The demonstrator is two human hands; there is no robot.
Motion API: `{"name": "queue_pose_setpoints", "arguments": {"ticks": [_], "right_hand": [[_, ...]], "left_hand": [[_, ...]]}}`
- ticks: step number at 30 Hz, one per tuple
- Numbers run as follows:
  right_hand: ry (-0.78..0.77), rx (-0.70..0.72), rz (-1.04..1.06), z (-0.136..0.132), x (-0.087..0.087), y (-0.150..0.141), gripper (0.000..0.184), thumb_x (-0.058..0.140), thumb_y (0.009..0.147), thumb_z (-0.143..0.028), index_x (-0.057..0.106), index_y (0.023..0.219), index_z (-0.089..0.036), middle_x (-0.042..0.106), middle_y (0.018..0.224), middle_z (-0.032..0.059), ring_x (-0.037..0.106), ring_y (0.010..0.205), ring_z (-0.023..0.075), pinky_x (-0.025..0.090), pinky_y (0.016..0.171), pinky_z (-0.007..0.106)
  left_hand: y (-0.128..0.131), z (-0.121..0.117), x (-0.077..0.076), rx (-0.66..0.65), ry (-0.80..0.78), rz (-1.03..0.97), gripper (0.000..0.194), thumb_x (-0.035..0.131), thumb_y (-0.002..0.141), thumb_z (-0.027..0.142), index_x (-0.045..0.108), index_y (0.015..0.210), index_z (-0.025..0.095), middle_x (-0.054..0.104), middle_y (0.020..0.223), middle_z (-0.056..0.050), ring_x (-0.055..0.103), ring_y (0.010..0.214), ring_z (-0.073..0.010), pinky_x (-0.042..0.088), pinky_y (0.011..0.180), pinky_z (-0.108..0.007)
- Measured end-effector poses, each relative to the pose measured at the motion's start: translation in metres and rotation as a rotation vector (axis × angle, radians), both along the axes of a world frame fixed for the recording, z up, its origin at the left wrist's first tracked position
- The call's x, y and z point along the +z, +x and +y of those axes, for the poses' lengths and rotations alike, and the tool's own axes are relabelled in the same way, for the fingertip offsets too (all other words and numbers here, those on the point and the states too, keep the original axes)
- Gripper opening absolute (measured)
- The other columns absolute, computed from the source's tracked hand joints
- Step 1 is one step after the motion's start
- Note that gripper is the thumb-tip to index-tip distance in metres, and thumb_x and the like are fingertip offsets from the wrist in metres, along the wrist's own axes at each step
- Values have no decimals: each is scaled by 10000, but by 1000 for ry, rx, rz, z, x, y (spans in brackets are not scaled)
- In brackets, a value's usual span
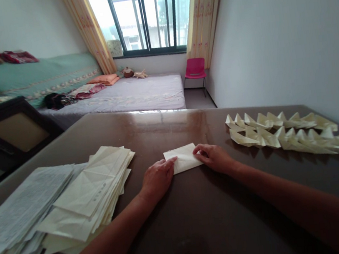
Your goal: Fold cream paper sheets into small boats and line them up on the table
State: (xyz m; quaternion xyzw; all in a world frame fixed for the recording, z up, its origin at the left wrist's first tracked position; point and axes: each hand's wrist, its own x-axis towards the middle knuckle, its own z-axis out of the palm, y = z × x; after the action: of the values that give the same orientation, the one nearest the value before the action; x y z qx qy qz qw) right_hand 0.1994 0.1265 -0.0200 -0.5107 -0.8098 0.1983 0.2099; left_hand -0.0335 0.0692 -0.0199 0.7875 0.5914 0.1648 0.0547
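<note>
A small folded sheet of cream paper (184, 157) lies on the brown table in front of me, a faint crease across it. My left hand (159, 176) rests at its left edge, fingers stretched out and lying on the paper. At the opposite edge, my right hand (214, 157) has its thumb and index finger pinched on the paper's right side. The underside of the paper is hidden. To the left is a pile of creased cream sheets (86, 185), and to the right stand rows of folded paper pieces with pointed peaks (303, 139).
A stack of printed white paper (26, 206) lies at the left of the glossy table (178, 235). Beyond the table are a bed (145, 90), a pink chair (195, 69) and a window. A dark cabinet (12, 128) stands at the left.
</note>
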Motion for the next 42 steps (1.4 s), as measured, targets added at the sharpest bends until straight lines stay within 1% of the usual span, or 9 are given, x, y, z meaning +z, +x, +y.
{"name": "queue_pose_setpoints", "arguments": {"ticks": [6,12,14,18,21,27,33,37,42], "right_hand": [[85,-104,-80,-4,-4,-8,171,522,847,-334,653,919,-252,657,766,-5,561,641,133,326,573,239],[96,-106,-117,-5,-3,-9,158,519,851,-325,641,924,-254,666,778,-6,575,657,138,324,577,243],[86,-109,-125,-5,-1,-10,158,517,853,-324,638,932,-261,669,785,-8,578,662,140,324,577,242],[90,-110,-130,-5,-1,-11,164,513,860,-329,641,938,-262,666,808,-3,578,680,143,332,585,242],[108,-103,-128,-4,-2,-10,171,505,875,-342,638,939,-256,655,805,0,579,692,142,340,588,239],[239,5,-112,-8,10,-1,266,449,929,-311,643,1100,-248,603,1022,51,579,807,138,416,689,241],[343,461,-269,-24,17,-2,256,451,943,-263,672,1070,-242,648,998,55,532,952,175,417,850,288],[338,499,-403,-21,22,2,248,452,951,-286,689,1001,-232,663,1032,57,548,927,178,409,798,295],[351,419,-546,-18,27,6,242,466,947,-306,681,909,-201,674,1002,71,570,905,196,392,758,307]], "left_hand": [[1,1,1,-1,-9,77,371,359,952,292,570,1256,277,680,936,-42,646,833,-174,486,734,-262],[0,-1,2,14,53,162,349,386,947,300,574,1240,262,654,918,-55,617,853,-188,512,729,-288],[3,-5,3,-61,135,160,349,377,952,270,571,1242,247,648,984,-71,596,949,-202,523,777,-310],[11,-13,1,-361,237,108,328,407,950,262,587,1220,211,604,1244,-70,488,1221,-219,441,1017,-378],[14,-14,-3,-408,211,98,339,424,947,285,580,1237,204,590,1295,-64,505,1230,-217,448,1023,-388],[13,-12,-2,-408,202,150,352,423,946,281,577,1254,208,589,1306,-52,517,1227,-224,463,1011,-394],[15,-14,-2,-378,272,182,340,447,935,275,595,1231,195,618,1263,-57,558,1158,-225,485,976,-391],[12,-12,-4,-363,333,208,296,479,926,274,634,1164,192,653,1203,-49,585,1096,-221,508,931,-371],[7,-8,-4,-354,358,260,242,493,920,213,648,1103,176,673,1153,-54,599,1057,-198,526,875,-318]]}}
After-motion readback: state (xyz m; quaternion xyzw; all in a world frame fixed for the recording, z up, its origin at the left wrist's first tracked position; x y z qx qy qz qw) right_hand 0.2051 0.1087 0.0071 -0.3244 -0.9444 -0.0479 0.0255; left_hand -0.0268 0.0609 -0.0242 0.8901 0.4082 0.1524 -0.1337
